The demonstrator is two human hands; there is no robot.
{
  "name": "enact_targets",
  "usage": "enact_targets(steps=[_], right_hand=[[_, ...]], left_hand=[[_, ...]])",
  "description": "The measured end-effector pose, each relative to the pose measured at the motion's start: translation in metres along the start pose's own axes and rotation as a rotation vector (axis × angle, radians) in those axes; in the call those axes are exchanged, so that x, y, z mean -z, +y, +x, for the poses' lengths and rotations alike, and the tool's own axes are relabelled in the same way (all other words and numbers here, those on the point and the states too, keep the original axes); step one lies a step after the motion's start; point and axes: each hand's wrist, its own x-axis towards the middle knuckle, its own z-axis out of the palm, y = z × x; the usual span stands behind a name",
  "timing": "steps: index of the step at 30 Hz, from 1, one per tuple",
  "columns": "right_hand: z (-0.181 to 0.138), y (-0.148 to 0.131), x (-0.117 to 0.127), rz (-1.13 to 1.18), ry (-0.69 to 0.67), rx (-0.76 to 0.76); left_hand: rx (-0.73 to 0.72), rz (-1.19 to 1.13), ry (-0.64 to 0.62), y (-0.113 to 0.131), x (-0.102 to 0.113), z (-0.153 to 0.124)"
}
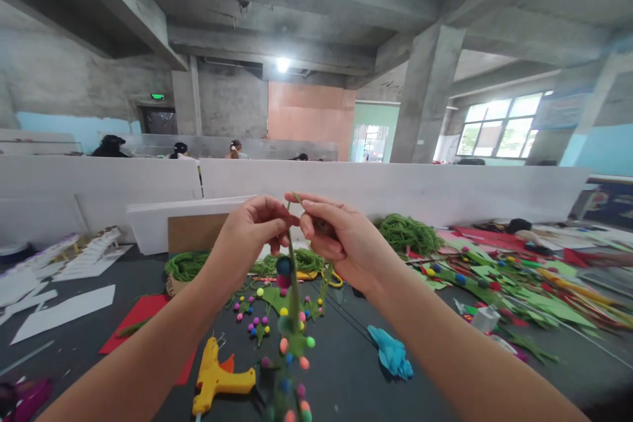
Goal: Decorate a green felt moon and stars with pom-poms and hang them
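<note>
A green felt garland (295,306) with coloured pompoms hangs upright in front of me, its top end between my hands. My left hand (254,231) is closed, thumb and fingertips pinching near the top of the garland. Close beside it, my right hand (343,237) is closed on a thin green cord (297,198) at the garland's end; its index finger points left over the cord. The fingertips almost meet, so the exact join of cord and garland is hidden. Behind the garland, small felt pieces with pompoms (258,328) lie on the dark table (346,389).
A yellow glue gun (217,379) lies front left, beside red felt (148,320). Blue crumpled material (393,353) is right of centre. Green cord bundles (408,235) stand at the back; felt scraps (534,297) cover the right. A white partition (386,184) bounds the table, people beyond.
</note>
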Motion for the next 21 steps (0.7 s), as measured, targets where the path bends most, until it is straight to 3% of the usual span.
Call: enact_targets(steps=[2,7,10,17,21], right_hand=[[-0.001,0.004,-0.001,-0.184,-0.002,0.041],[-0.006,0.015,0.003,-1.15,0.041,0.358],[-0.009,0.019,0.004,-1.527,0.05,0.429],[-0.012,0.022,-0.004,-1.885,-0.046,0.287],[-0.013,0.02,-0.007,-1.949,-0.068,0.3]], left_hand=[[-0.021,-0.014,-0.049,-0.001,0.001,-0.001],[0.03,-0.033,-0.106,-0.007,0.007,0.001],[0.077,-0.021,-0.112,-0.011,0.009,0.004],[0.032,0.148,-0.011,-0.009,0.007,0.009],[0.096,0.137,-0.068,0.0,0.011,0.011]])
